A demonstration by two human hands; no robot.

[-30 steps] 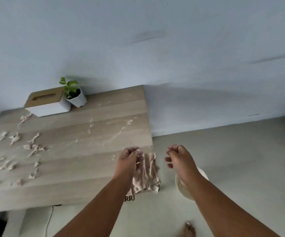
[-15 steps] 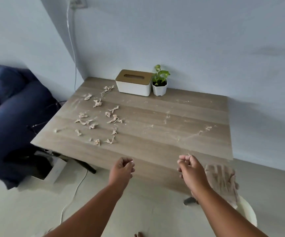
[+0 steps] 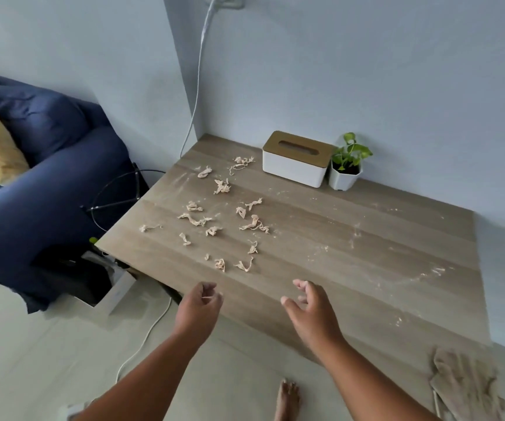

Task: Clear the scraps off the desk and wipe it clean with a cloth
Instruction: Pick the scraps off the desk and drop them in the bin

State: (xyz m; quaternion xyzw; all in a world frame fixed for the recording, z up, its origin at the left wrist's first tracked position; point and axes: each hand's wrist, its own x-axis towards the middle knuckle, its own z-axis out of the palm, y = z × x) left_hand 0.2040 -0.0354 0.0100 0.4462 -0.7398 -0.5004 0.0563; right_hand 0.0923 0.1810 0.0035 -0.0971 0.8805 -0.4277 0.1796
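Several pale twisted scraps [image 3: 223, 220] lie scattered over the left half of the wooden desk [image 3: 351, 268], with dusty smears across the right half. A beige cloth [image 3: 466, 384] hangs off the desk's near right corner. My left hand [image 3: 198, 308] hovers at the desk's near edge with fingers loosely curled and nothing in it. My right hand [image 3: 308, 308] hovers just over the near edge with fingers relaxed and spread, holding nothing. Both hands are short of the nearest scraps.
A white tissue box [image 3: 298, 159] with a wooden lid and a small potted plant [image 3: 346, 168] stand at the desk's back edge by the wall. A blue sofa [image 3: 32, 183] sits left of the desk; cables [image 3: 142, 338] and a box lie on the floor below.
The view has swung left and closer to the desk. Both hands have moved forward to the near edge, and the right hand's fingers have uncurled from a fist.
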